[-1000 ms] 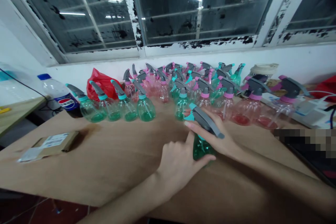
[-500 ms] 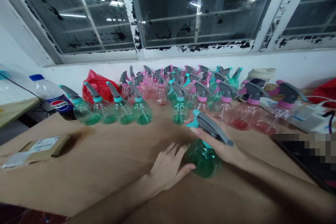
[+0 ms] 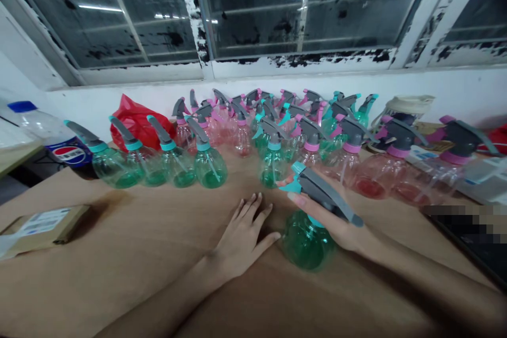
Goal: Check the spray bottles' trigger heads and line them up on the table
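Note:
A green spray bottle (image 3: 307,243) with a grey and turquoise trigger head stands in front of me. My right hand (image 3: 336,216) is closed around its neck and head, the fingers partly hidden behind it. To its left, my left hand (image 3: 245,235) lies flat on the table with fingers spread, apart from the bottle and holding nothing. Beyond my hands stand more bottles: a green one (image 3: 211,169) at the end of a row on the left, another green one (image 3: 271,166) in the middle, and a pink one (image 3: 370,177) on the right.
Many pink and green spray bottles crowd the back by the wall. A Pepsi bottle (image 3: 71,150) and a red plastic bag (image 3: 137,121) are at left, a brown package (image 3: 47,227) nearer. A dark flat device (image 3: 463,237) lies right, with a cup (image 3: 404,111) behind.
My left hand has drawn away to the left from the green spray bottle and come down flat on the table. My right hand stays on the bottle. The view has shifted slightly.

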Demonstrator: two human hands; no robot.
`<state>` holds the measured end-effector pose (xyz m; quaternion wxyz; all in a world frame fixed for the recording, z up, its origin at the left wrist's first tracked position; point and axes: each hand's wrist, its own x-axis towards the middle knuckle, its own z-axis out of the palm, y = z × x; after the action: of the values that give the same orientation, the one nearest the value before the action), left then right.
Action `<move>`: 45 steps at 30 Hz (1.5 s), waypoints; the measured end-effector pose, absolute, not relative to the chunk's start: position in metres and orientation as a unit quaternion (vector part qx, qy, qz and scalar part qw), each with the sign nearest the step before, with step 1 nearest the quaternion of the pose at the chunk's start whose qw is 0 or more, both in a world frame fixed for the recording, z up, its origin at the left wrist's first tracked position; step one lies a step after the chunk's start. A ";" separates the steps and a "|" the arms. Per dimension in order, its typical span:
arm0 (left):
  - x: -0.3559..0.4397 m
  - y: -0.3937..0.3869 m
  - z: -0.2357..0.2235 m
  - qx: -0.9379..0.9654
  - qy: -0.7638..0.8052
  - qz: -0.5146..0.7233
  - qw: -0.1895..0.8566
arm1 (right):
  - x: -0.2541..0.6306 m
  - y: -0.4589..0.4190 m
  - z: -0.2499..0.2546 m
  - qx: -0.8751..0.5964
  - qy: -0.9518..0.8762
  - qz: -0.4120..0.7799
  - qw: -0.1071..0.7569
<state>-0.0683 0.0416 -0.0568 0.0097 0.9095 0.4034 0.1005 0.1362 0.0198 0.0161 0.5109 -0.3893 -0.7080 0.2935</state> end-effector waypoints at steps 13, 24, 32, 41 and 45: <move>-0.069 0.045 -0.055 0.914 0.398 0.077 -0.005 | 0.138 0.023 0.016 -0.379 -0.739 0.256 0.495; -0.070 0.046 -0.056 0.918 0.389 0.073 -0.009 | 0.139 0.019 0.011 -0.395 -0.702 0.307 0.507; -0.070 0.046 -0.057 0.917 0.391 0.079 -0.003 | 0.139 0.018 0.013 -0.394 -0.703 0.312 0.503; -0.070 0.046 -0.056 0.917 0.391 0.078 -0.008 | 0.138 0.019 0.016 -0.399 -0.703 0.316 0.497; -0.070 0.045 -0.056 0.916 0.394 0.072 -0.006 | 0.138 0.020 0.016 -0.392 -0.718 0.296 0.494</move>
<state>-0.0700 0.0451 -0.0561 -0.0061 0.9162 0.3941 0.0719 0.1379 0.0199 0.0160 0.4936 -0.3922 -0.7177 0.2956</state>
